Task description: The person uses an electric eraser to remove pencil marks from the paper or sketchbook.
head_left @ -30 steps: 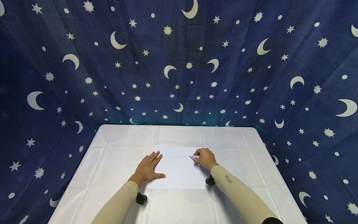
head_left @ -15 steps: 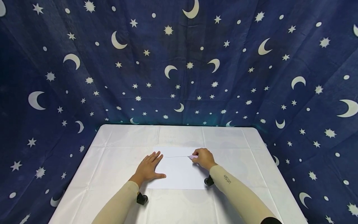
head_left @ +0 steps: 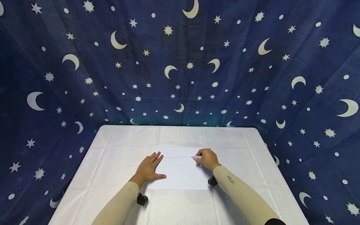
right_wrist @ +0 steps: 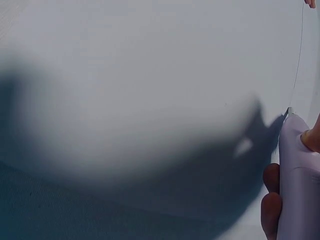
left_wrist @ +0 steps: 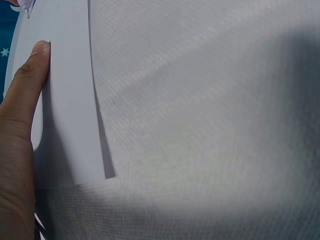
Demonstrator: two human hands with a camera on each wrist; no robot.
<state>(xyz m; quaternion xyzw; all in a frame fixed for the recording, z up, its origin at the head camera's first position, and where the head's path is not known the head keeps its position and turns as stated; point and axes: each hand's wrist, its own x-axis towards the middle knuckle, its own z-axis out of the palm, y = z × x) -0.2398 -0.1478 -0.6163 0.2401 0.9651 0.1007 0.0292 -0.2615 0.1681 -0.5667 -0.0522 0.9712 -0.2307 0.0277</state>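
Left hand (head_left: 148, 168) lies flat with fingers spread, pinning the paper (head_left: 180, 175) mid-table. Right hand (head_left: 207, 158) grips the pen (head_left: 195, 157), tip on the sheet. It's nudged slightly right since half a second ago (the line (head_left: 178, 157) grows), so the stroke seems ongoing.

White tablecloth (head_left: 118, 162) lies bare around the paper (head_left: 180, 175); only the starry backdrop (head_left: 180, 78) hems the far edge.
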